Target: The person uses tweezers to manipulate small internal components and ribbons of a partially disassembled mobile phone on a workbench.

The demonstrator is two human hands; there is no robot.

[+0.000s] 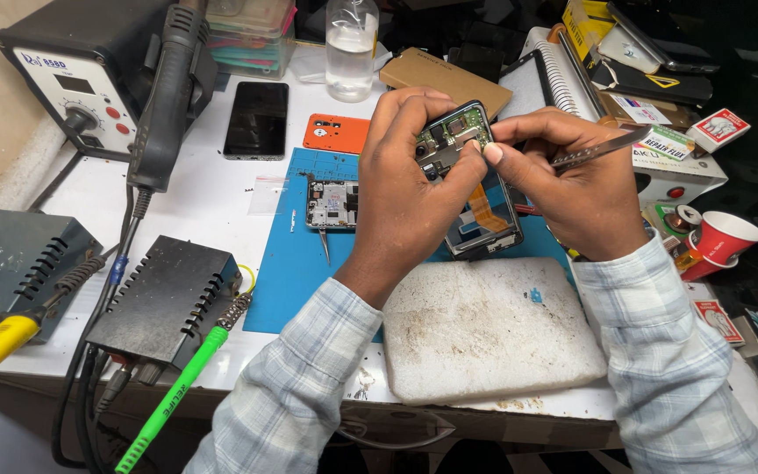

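My left hand (405,189) grips an opened phone (475,189) with its back off, held tilted above the blue work mat (296,254). The green circuit board and an orange flex cable show inside it. My right hand (572,180) presses a fingertip on the board near the phone's top and holds metal tweezers (603,147) pointing right. A loose grey circuit board (332,204) lies on the mat just left of my left hand, with a second pair of tweezers (324,244) below it.
A dirty white foam pad (493,329) lies in front. A black phone (256,118), an orange back cover (337,133) and a clear bottle (350,48) sit behind. Hot-air station (72,79) and black power units (164,298) stand left. Red cup (725,239) and boxes crowd the right.
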